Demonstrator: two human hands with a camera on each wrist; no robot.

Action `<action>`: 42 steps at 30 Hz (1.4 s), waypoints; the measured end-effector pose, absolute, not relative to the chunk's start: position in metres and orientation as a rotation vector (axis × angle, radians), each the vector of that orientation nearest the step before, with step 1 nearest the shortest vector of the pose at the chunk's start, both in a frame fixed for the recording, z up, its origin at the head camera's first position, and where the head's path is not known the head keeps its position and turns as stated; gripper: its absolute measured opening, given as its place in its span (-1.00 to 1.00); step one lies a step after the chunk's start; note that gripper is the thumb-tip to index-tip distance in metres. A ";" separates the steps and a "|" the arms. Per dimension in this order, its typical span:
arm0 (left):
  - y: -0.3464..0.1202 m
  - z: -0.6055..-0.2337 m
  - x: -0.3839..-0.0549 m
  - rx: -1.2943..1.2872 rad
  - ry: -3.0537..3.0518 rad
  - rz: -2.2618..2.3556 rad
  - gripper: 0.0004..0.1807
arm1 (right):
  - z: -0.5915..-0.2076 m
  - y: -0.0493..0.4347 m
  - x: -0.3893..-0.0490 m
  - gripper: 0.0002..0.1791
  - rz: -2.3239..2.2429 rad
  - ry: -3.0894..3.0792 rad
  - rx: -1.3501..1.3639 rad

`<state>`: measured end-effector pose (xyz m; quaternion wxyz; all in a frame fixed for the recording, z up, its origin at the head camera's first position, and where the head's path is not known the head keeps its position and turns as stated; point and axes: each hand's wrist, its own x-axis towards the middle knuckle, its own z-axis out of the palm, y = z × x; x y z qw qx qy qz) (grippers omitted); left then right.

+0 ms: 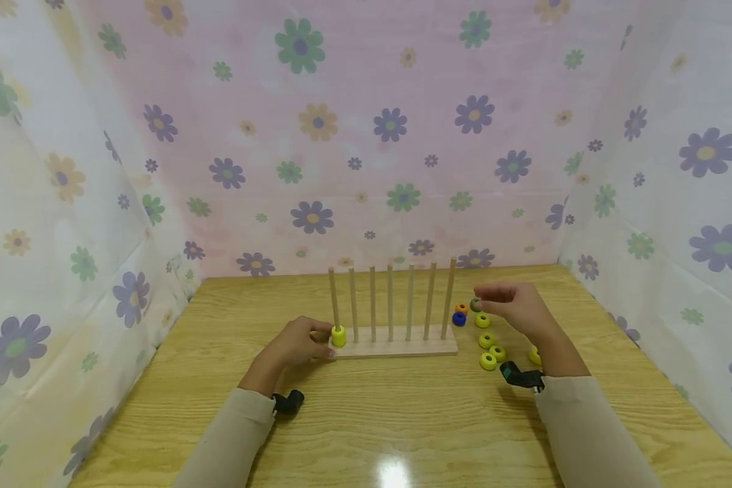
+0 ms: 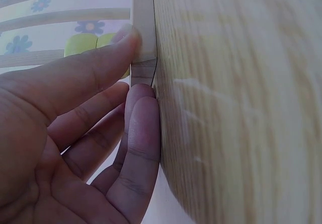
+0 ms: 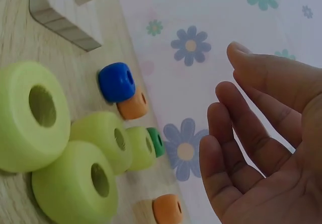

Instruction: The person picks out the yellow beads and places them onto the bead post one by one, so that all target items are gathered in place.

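A wooden peg stand [image 1: 396,348] with a row of upright pegs stands on the table. Stacked low on its leftmost peg are yellow beads [image 1: 338,336]. My left hand [image 1: 297,343] grips the left end of the base, thumb on one side and fingertips [image 2: 143,128] against the end, as the left wrist view shows. Over the loose beads at the right hovers my right hand [image 1: 518,308], its fingers slightly bent with nothing between them in the right wrist view. Close by its fingertips in the head view is a green bead [image 1: 475,304].
Several yellow beads [image 3: 75,183] lie right of the stand, with a blue bead [image 3: 116,82] and an orange bead [image 3: 134,106] near its right end. Another orange bead [image 3: 167,209] lies farther off. Flowered cloth [image 1: 366,135] encloses the wooden table [image 1: 372,420] at back and sides.
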<state>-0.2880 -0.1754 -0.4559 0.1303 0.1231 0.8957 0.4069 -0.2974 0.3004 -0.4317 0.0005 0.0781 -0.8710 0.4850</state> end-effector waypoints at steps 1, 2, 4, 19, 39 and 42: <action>-0.175 -0.455 -0.288 0.362 2.601 1.184 -0.39 | -0.433 0.301 -0.297 -0.47 1.524 -2.742 0.238; -0.175 -0.455 -0.288 0.366 2.602 1.185 -0.39 | -0.435 0.302 -0.297 -0.45 1.525 -2.749 0.238; -0.175 -0.454 -0.288 0.366 2.602 1.190 -0.39 | -0.438 0.303 -0.297 -0.43 1.521 -2.763 0.236; -0.172 -0.452 -0.288 0.369 2.608 1.183 -0.34 | -0.449 0.313 -0.297 -0.47 1.482 -2.890 0.079; -0.176 -0.456 -0.287 0.363 2.582 1.217 -0.34 | -0.464 0.316 -0.302 -0.51 1.423 -2.882 0.158; -0.175 -0.456 -0.287 0.358 2.581 1.224 -0.35 | -0.464 0.315 -0.302 -0.51 1.406 -2.893 0.171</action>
